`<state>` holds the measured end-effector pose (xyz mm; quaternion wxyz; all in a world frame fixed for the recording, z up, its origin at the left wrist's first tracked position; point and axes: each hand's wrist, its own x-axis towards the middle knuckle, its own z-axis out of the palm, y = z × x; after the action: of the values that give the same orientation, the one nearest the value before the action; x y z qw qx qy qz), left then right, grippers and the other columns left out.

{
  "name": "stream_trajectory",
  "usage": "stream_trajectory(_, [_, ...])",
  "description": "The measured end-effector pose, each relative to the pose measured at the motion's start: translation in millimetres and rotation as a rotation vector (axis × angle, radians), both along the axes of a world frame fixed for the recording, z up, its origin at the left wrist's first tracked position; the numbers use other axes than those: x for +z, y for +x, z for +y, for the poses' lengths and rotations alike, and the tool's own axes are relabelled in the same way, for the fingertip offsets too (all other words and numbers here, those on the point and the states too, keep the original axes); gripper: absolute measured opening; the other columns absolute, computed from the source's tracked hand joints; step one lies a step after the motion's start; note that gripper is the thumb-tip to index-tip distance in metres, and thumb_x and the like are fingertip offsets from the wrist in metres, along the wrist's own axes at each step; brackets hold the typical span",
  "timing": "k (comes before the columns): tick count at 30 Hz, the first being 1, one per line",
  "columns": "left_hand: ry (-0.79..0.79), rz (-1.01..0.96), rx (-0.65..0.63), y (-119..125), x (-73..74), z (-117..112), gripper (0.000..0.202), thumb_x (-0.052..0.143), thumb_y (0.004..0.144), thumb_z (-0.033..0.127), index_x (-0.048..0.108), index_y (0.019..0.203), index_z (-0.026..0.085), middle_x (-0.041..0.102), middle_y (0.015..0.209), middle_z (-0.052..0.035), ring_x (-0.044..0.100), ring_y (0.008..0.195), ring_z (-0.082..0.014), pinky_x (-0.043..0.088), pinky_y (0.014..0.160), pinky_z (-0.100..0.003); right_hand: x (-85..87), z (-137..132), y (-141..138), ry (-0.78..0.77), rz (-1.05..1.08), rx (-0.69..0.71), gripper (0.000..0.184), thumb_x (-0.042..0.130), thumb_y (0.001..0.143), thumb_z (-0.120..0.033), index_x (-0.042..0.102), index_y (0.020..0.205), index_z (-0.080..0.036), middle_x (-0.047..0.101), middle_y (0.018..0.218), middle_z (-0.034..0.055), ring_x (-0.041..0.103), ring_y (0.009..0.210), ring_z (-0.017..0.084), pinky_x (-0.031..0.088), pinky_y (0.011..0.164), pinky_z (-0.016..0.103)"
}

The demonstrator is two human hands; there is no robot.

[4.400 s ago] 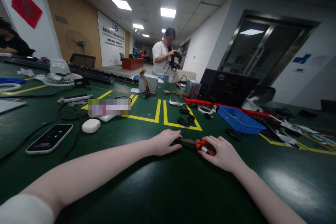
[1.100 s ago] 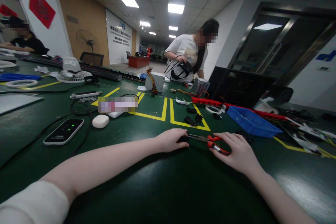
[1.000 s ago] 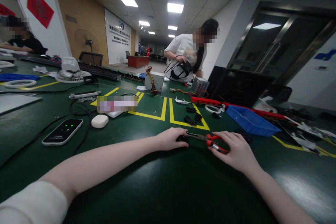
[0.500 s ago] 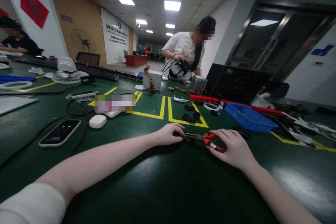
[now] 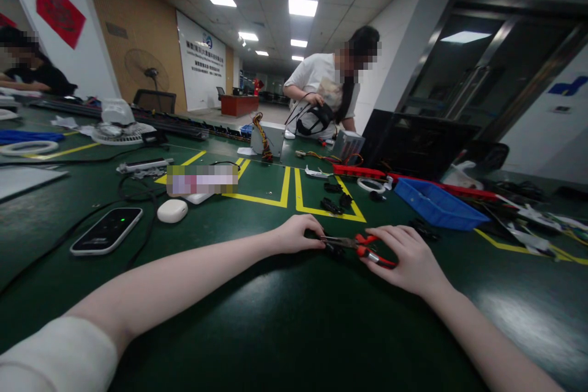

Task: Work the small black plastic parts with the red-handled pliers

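My right hand [image 5: 407, 257] grips red-handled pliers [image 5: 362, 246] that lie low over the green table [image 5: 294, 331]. The metal jaws point left toward my left hand [image 5: 296, 236]. That hand is closed on a small black part [image 5: 331, 247] at the jaw tips; most of the part is hidden by the fingers. Both forearms rest on the table.
A blue bin [image 5: 438, 205], red strips [image 5: 361, 171], a white tape ring [image 5: 370, 185] and black connectors [image 5: 333, 203] lie beyond. A phone [image 5: 106, 231], a white case [image 5: 172, 211] and cables lie left. A person in a white shirt [image 5: 328, 95] stands at the far edge holding black cable. Another person [image 5: 27, 70] sits far left.
Over the past seconds the person in white has walked up close to the table. My hands stay put with the pliers, whose jaws have nudged a little toward my left fingers.
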<state>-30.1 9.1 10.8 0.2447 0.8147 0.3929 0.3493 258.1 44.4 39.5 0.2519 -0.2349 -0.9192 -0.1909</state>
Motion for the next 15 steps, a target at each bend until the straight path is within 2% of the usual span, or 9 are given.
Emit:
stream_trajectory(9, [0.012,0.012,0.003,-0.2,-1.2,1.0,0.012,0.074,0.08,0.022,0.072,0.089,0.014,0.066,0.102,-0.0073,0.062,0.097,-0.0182,0.048,0.09,-0.03,-1.1,0.6,-1.0,-0.013,-0.013,-0.014,0.04,0.064,0.079,-0.044,0.062,0.111,-0.021,0.07,0.101,0.0094,0.064,0.088,0.025,0.043,0.086,0.044])
stream_trajectory(15, [0.005,0.034,0.023,0.2,0.1,0.0,0.013,0.074,0.08,0.022,0.072,0.09,0.015,0.065,0.102,-0.0072,0.062,0.097,-0.0189,0.048,0.09,-0.03,-0.9,-1.2,-3.0,-0.056,-0.047,-0.01,0.035,0.062,0.08,-0.046,0.062,0.104,-0.021,0.071,0.096,0.0086,0.065,0.08,0.023,0.044,0.083,0.042])
